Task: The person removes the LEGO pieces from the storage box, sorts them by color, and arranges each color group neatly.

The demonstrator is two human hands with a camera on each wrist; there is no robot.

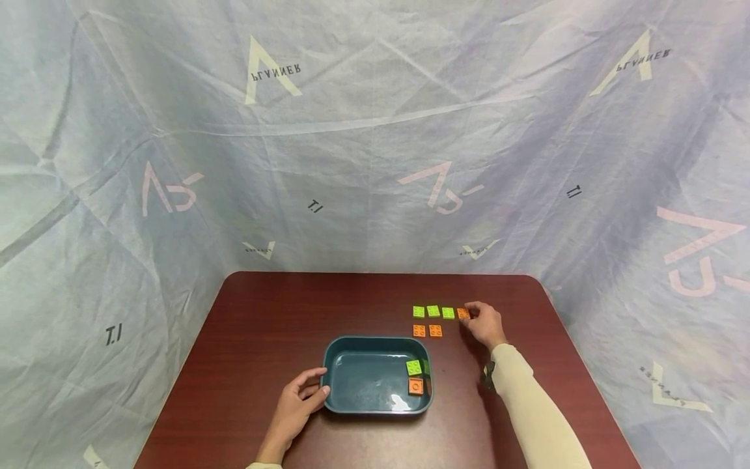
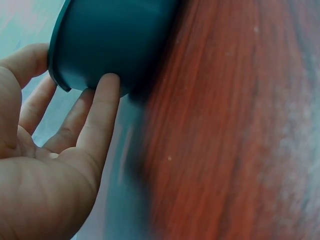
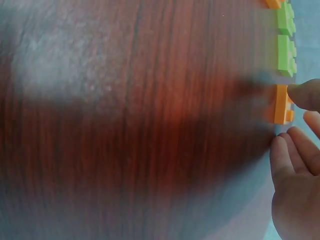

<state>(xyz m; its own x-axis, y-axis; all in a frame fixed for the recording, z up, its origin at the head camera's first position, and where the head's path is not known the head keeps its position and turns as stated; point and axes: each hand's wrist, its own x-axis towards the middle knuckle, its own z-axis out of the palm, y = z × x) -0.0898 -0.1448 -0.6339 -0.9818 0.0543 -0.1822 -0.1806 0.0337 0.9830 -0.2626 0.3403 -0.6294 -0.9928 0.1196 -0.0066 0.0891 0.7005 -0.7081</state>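
Observation:
My left hand (image 1: pixel 295 407) is at the left end of a dark teal tray (image 1: pixel 334 409). In the left wrist view, a straight finger (image 2: pixel 102 107) rests against the tray's outer wall, with another fingertip at the rim. At the back right, my right hand (image 1: pixel 486 324) has thumb and fingertips around an orange toy brick (image 1: pixel 463 313), which stands at the right end of a row. The right wrist view shows the thumb (image 3: pixel 305 95) overlapping this brick's upper part. Inside the tray lie a green brick (image 1: pixel 414 368) and an upturned orange brick (image 1: pixel 415 387).
Three green bricks (image 1: pixel 433 311) line up left of the right hand. Two orange bricks (image 1: pixel 427 331) sit side by side in front of them, just behind the tray. The reddish-brown table (image 1: pixel 252 339) has rounded far corners, and grey printed cloth (image 1: pixel 369 163) hangs around it.

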